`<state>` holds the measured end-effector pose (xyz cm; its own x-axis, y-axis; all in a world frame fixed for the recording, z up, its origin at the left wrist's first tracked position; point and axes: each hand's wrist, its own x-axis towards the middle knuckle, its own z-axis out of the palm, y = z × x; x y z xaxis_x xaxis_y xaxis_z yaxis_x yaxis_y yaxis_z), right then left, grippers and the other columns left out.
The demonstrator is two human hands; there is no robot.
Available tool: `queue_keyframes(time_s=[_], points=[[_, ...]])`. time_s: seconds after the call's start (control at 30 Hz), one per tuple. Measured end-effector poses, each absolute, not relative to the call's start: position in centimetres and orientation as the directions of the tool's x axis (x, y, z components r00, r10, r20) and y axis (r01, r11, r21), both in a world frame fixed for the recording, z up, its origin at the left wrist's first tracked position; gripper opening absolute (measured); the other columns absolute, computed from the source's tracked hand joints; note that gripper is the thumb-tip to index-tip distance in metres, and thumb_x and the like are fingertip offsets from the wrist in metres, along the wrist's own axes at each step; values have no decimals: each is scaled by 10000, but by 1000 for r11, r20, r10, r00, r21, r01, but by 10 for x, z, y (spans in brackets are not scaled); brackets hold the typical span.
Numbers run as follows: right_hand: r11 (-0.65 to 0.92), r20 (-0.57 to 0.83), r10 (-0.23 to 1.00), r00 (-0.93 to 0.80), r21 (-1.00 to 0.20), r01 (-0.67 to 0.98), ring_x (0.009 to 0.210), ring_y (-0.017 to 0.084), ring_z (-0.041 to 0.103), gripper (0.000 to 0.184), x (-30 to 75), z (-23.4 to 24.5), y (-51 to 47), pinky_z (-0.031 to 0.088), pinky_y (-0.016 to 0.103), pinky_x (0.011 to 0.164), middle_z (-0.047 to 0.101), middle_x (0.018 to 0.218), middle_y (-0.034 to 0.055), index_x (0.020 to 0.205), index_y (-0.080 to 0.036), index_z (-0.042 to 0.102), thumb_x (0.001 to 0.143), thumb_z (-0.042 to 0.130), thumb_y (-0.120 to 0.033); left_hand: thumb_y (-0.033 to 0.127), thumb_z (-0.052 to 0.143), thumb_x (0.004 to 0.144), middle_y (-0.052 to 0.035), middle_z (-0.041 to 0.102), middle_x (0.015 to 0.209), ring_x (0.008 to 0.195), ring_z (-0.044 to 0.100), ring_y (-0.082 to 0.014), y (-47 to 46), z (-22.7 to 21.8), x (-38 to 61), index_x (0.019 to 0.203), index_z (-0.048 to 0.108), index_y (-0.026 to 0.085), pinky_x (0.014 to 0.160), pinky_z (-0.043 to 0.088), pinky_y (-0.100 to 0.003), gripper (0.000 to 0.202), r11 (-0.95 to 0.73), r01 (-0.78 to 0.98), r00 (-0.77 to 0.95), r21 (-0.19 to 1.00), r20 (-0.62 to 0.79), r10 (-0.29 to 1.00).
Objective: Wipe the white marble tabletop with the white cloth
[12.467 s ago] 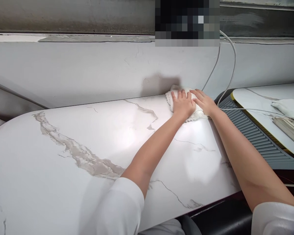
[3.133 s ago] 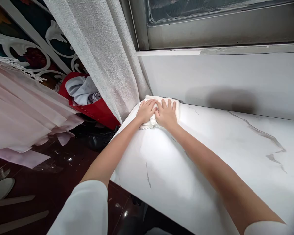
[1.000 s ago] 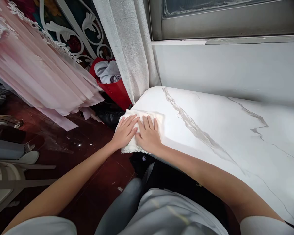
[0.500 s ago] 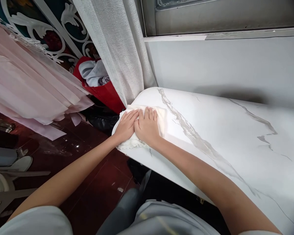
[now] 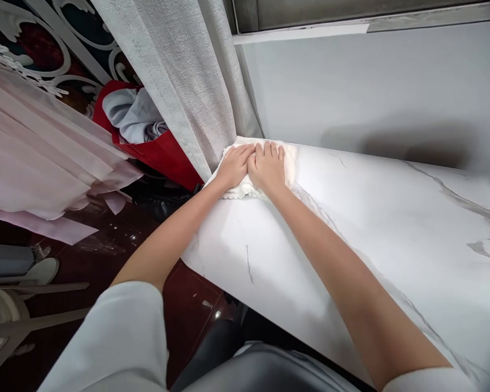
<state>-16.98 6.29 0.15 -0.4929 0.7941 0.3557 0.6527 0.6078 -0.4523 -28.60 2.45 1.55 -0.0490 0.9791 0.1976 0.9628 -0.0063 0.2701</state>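
Note:
A white cloth (image 5: 291, 163) lies spread on the white marble-patterned tabletop (image 5: 277, 245), at its far left corner by the wall. My left hand (image 5: 233, 166) rests flat on the cloth with its fingers stretched out. Beside it, touching at the thumb side, my right hand (image 5: 268, 167) also presses flat on the cloth, fingers extended forward. Neither hand wraps round the cloth; both palms are hidden against it. Both arms reach far forward over the table.
A grey curtain (image 5: 188, 71) hangs against the table's far left corner. Left of it are a red bag (image 5: 167, 158) with folded grey cloth (image 5: 134, 114) and a pink drape (image 5: 44, 141). The wall (image 5: 351, 92) runs behind the table. A pale chair (image 5: 8, 321) stands lower left.
Both hands and the cloth have slid away from me and slightly right, from the table's left near corner toward the wall. The view has tilted a little downward.

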Motion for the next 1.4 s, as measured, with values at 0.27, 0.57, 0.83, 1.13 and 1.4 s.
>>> queue_keyframes(time_s=[0.27,0.57,0.83,1.13,1.4], points=[[579,328,815,-477,-444,684,1420,331,301,581,-170,-2,118,107,556,1165,408,1489,242,1441,58,357,945,243,-224,237,279,967,-15,503,1461,1360,410,-177,82,14,-284,1361,508,244,1178,211,-391,455,-45,957,-21,287,222,975],[547,326,837,-440,-475,689,1413,301,324,585,-165,-2,126,130,494,1179,440,1481,202,1425,48,403,929,249,-221,263,268,977,-28,476,1486,1382,391,-189,92,9,-285,1380,499,246,1190,174,-426,464,-50,963,-13,265,230,973],[520,328,854,-404,-500,693,1436,291,291,581,-160,-2,110,109,500,1186,410,1504,209,1426,32,418,929,250,-216,266,280,974,-30,459,1503,1395,379,-179,79,12,-277,1391,489,238,1195,167,-420,468,-83,964,23,253,233,972],[505,298,863,-408,-484,715,1450,300,260,551,-126,5,45,118,528,1178,382,1523,213,1438,-6,426,957,263,-221,263,280,979,-53,444,1512,1414,352,-180,24,15,-249,1401,463,205,1205,158,-425,464,-115,969,70,216,206,976],[599,223,768,-601,-581,551,1471,221,239,547,-64,10,-32,79,449,1222,354,1558,133,1446,-94,449,930,352,-246,279,272,999,-100,405,1533,1437,318,-238,-91,13,-197,1421,437,144,1209,168,-470,473,-25,991,-7,130,242,970]])
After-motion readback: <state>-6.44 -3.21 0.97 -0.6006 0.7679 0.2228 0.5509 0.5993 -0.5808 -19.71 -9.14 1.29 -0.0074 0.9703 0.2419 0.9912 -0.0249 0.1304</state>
